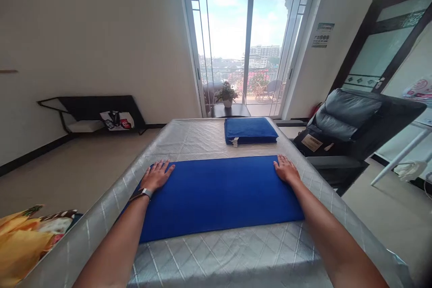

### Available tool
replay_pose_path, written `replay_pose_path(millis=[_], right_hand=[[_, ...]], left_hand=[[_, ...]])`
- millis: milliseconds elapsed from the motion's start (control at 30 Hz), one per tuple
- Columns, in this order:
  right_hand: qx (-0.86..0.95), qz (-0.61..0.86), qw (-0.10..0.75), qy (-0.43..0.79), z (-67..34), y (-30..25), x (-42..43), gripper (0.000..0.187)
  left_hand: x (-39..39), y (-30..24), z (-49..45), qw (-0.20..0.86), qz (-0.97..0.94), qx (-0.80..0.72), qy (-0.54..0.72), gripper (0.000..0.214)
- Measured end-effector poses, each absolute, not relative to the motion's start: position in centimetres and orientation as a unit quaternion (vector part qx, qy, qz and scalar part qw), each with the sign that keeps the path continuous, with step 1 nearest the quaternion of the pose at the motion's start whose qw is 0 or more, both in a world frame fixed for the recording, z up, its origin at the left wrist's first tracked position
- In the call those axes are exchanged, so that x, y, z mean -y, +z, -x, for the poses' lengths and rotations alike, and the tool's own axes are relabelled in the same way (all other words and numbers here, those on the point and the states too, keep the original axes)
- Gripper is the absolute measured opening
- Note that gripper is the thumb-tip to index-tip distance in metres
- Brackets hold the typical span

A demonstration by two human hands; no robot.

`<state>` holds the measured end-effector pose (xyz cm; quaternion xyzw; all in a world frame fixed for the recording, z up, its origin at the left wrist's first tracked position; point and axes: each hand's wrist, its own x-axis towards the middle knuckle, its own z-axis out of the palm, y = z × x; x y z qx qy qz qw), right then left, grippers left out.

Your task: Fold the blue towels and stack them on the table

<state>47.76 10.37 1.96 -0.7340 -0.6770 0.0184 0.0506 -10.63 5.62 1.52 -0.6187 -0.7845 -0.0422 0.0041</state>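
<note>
A wide blue towel (pixel 219 195) lies spread flat across the silver quilted table (pixel 236 261). My left hand (pixel 155 176) rests palm down on the towel's far left corner, fingers spread; a watch is on that wrist. My right hand (pixel 286 169) lies flat on the far right corner, fingers stretched out. Neither hand holds anything. A second blue towel, folded (pixel 250 130) into a thick rectangle with a white tag, sits further back on the table, apart from both hands.
A black massage chair (pixel 351 126) stands close to the table's right side. A low black rack with a bag (pixel 116 120) is by the left wall. A glass balcony door (pixel 248 45) and a potted plant (pixel 227 94) are behind. Yellow patterned cloth (pixel 23 238) shows bottom left.
</note>
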Motion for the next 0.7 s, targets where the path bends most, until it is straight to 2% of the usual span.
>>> replay_pose_path(millis=[467,700], right_hand=[[0.674,0.737,0.052,0.022,-48.4,1.1,-11.1,0.069],[0.682,0.731,0.005,-0.030,-47.0,2.9,-10.4,0.063]], left_hand=[[-5.9,1.2,12.9,0.022,0.638,0.767,-0.060,0.065],[-5.5,0.9,12.4,0.049,0.634,0.768,-0.073,0.065]])
